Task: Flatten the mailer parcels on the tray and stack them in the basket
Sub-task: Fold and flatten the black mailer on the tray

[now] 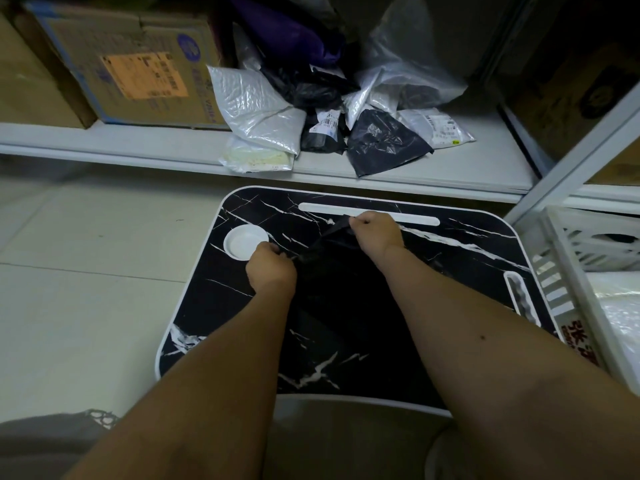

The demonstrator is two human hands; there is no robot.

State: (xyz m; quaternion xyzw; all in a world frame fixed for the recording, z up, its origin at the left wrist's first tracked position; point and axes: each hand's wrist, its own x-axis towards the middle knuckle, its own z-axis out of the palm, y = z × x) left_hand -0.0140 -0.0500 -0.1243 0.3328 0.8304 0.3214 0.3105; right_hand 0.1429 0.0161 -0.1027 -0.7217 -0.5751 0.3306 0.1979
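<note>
I am watching a black mailer parcel (332, 271) lying on the dark marbled tray (467, 251), hard to separate from the tray's surface in this dim light. It is sitting between the two forearms, its visible top edge running at a slant, rising from lower left toward upper right. The left hand (270, 270) is pinching the nearer, lower end of that edge, just beside the white round cup recess (244, 242). The right hand (375, 232) is gripping the farther, upper corner, close to the long white slot (369, 213). Both hands are closed on the parcel and spread apart. I am judging that flattening it calls for pulling along that slanted edge. The white basket (568, 296) is standing at the right, nearer the right hand, while more mailers (311, 123) are waiting on the shelf (138, 143) beyond.
</note>
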